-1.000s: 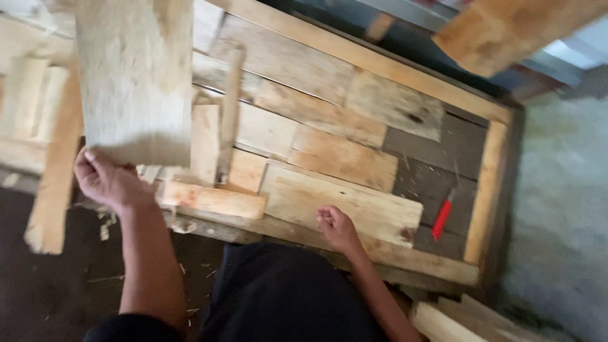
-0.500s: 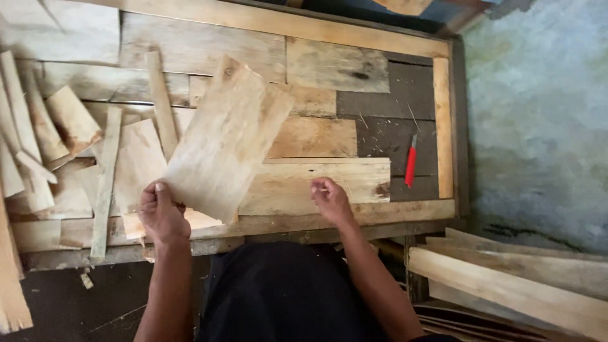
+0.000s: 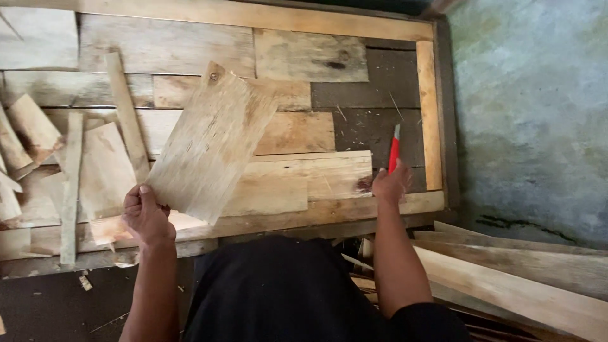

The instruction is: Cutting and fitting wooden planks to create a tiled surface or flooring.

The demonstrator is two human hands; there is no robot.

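Two hands are at work over a shallow wooden frame [image 3: 429, 114] that is being filled with boards. Most of its floor is already covered with flat pieces laid side by side — only a dark bare patch [image 3: 367, 107] near the right rail shows uncovered. The left hand [image 3: 147, 216] is clamped on the lower corner of a loose board [image 3: 209, 142], holding it tilted above the laid pieces and not yet set down. The right hand [image 3: 391, 183], well apart from the left, reaches to the lower end of a red pencil [image 3: 394, 149] lying in the gap; whether the fingers have closed on it cannot be told. Loose offcuts [image 3: 69, 183] clutter the left side, and long planks [image 3: 519, 285] lie beside the person's right arm.
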